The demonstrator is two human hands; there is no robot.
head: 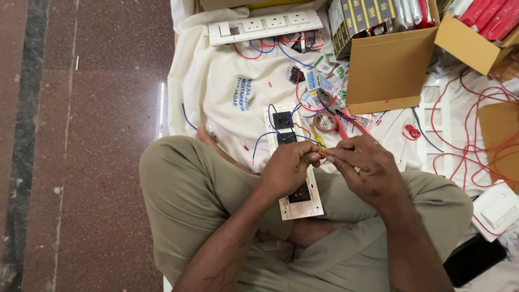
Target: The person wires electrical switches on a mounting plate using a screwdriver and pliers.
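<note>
- Our left hand [289, 162] and right hand [365, 165] meet at frame centre, fingertips pinched together on a red wire [320, 155].
- Under them, on our lap: white switch plate [300, 208], back up, blue wires [265, 138] attached.
- Pliers [332, 111] and tape roll [325, 122] just above the hands.
- Cardboard box [389, 65] upper right; socket strip [265, 26] top centre.

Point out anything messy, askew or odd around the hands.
Loose red wire sprawls in tangles over the white cloth at right. The cardboard box lies tipped open among scattered small packets. The switch plate under both hands lies across the person's lap, wires trailing.
</note>
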